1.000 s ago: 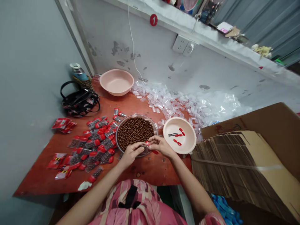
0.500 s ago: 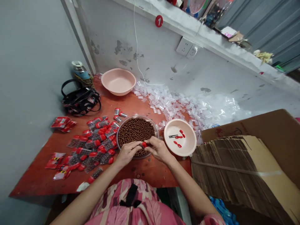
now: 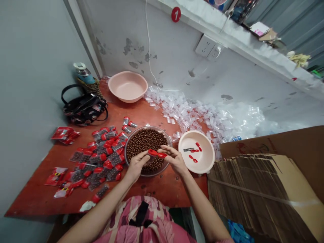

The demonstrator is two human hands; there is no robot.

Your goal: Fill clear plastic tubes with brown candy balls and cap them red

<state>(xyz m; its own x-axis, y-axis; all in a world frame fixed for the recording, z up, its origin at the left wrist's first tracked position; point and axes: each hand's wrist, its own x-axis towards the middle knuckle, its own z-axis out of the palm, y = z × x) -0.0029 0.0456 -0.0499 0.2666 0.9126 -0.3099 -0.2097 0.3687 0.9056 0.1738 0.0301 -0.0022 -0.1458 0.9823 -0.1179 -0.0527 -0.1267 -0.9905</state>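
My left hand (image 3: pixel 137 166) is closed around a small clear plastic container, mostly hidden by the fingers. Its red flip cap (image 3: pixel 152 152) stands hinged open, the lid half lying toward my right hand (image 3: pixel 174 160). My right thumb and fingers are around that lid half. Both hands are above the near side of a round tub (image 3: pixel 168 164) full of brown chocolate-like balls (image 3: pixel 145 140). A white bowl (image 3: pixel 210 162) beside my right hand contains several loose red caps (image 3: pixel 193 158) and a small black strip. Left of the tub lie many filled, red-capped containers (image 3: pixel 108 146).
Clear empty containers (image 3: pixel 182 108) are heaped along the wall. A pink basin (image 3: pixel 128 86), a black handbag (image 3: pixel 84 108) and a bottle (image 3: pixel 84 72) stand at the back left. Red packets (image 3: pixel 57 175) lie at left. Bundled cardboard (image 3: pixel 253 189) borders the table on the right.
The red cap now shows as two hinged parts spread open between my hands; before, only a small red piece showed between my fingertips. My right fingers are more stretched out. The view has shifted slightly.
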